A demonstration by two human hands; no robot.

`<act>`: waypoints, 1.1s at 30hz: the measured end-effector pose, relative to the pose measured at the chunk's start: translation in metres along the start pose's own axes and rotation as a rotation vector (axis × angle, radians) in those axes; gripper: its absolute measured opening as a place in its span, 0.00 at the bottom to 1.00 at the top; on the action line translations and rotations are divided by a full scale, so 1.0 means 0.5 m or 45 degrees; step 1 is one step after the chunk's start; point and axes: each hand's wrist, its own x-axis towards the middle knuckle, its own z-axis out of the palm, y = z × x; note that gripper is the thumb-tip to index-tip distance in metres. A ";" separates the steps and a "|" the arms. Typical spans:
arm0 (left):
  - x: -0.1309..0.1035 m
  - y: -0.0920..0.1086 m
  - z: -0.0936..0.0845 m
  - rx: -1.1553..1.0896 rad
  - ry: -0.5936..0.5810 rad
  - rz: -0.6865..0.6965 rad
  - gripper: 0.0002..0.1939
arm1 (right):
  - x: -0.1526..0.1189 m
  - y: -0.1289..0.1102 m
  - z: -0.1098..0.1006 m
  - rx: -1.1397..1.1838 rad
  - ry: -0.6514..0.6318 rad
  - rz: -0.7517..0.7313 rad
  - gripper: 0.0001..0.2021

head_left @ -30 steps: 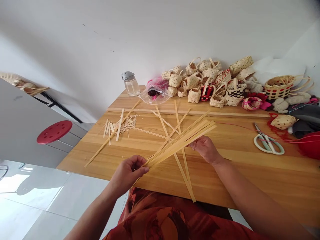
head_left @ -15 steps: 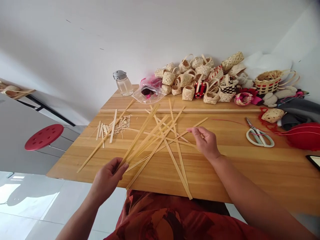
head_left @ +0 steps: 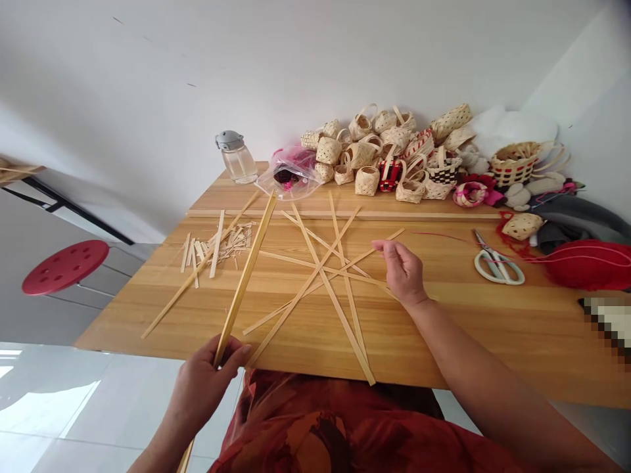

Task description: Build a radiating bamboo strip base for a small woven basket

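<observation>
Near the table's front edge at the left, my left hand (head_left: 211, 378) is closed round a narrow bundle of bamboo strips (head_left: 246, 276), which slants up toward the plastic bag and also shows below the hand. Several flat strips (head_left: 340, 314) lie crossed on the wooden table in a star-like pattern. My right hand (head_left: 403, 270) is over the right side of this pattern, fingers curled together beside the end of one strip. What its fingers hold, if anything, is hidden.
Short strip scraps (head_left: 231, 246) and a long strip (head_left: 172, 305) lie at the left. Behind stand a bottle (head_left: 239, 161), a plastic bag (head_left: 296, 180) and several small woven baskets (head_left: 367, 180). Scissors (head_left: 499, 263) and red yarn (head_left: 586, 263) are at the right; a red stool (head_left: 66, 266) stands left.
My left hand has moved down and left; its fanned strips now form a narrow, steeper bundle. My right hand stays near the same strip end. The view has shifted slightly.
</observation>
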 end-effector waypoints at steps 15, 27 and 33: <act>0.012 -0.001 0.018 0.223 -0.116 0.042 0.19 | -0.002 -0.015 -0.002 -0.044 -0.024 -0.048 0.19; 0.010 0.009 0.019 0.235 -0.109 0.040 0.15 | -0.005 -0.030 -0.001 -0.202 -0.188 -0.184 0.18; 0.011 0.015 0.019 0.258 -0.092 0.047 0.13 | -0.018 -0.032 0.020 -0.431 -0.652 -0.490 0.20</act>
